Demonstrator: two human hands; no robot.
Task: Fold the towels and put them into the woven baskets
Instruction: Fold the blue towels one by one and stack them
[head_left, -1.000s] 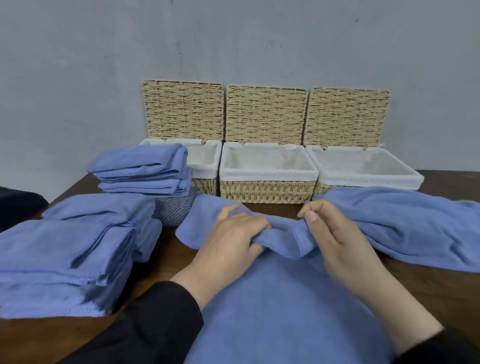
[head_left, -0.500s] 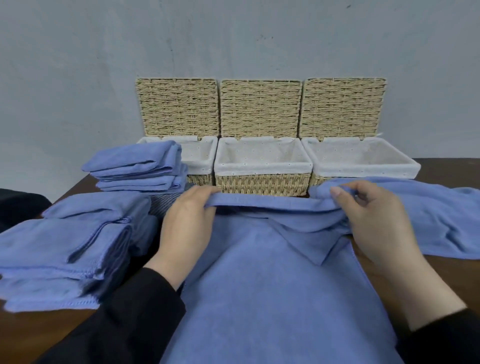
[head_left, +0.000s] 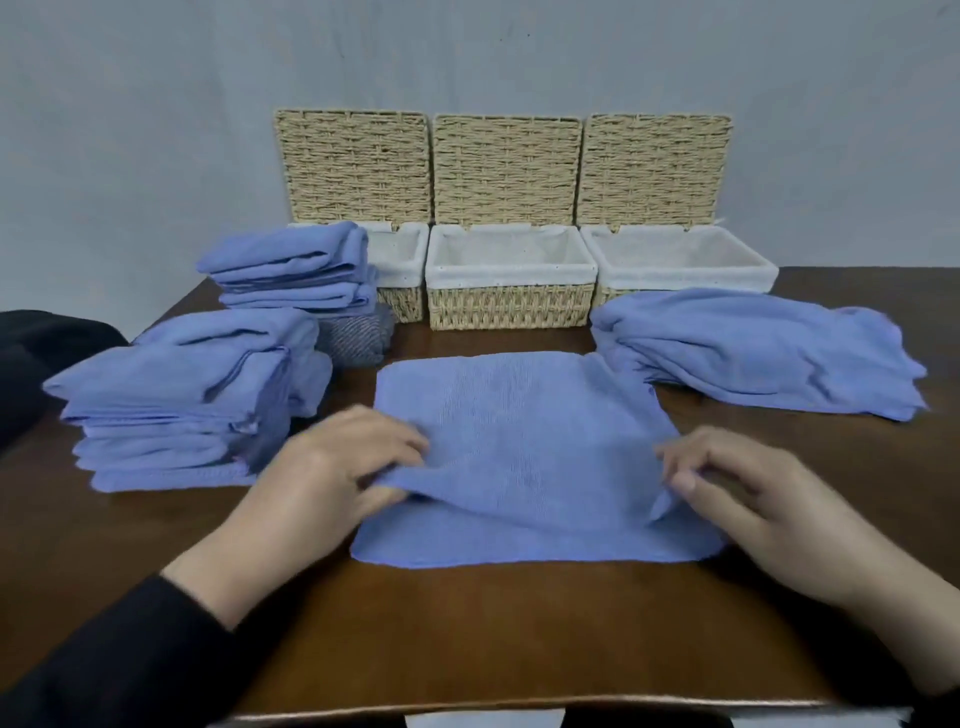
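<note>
A blue towel (head_left: 519, 415) lies spread on the brown table (head_left: 493, 634) in front of me, its near part doubled over. My left hand (head_left: 332, 467) pinches the folded edge at the towel's left side. My right hand (head_left: 737, 488) pinches the same edge at the right side. Three woven baskets with white liners stand open at the back: left (head_left: 402, 299), middle (head_left: 511, 309), right (head_left: 685, 270). Their lids lean upright against the wall.
Two stacks of folded blue towels sit at the left, a near stack (head_left: 176, 410) and a far stack (head_left: 296, 270). A grey striped cloth (head_left: 358, 338) lies between them. A loose pile of blue towels (head_left: 753, 353) lies at the right. A dark object (head_left: 31, 358) is at the far left edge.
Both hands drew the towel's far edge apart, then pulled it toward me over the towel, which now lies flat and doubled on the table.
</note>
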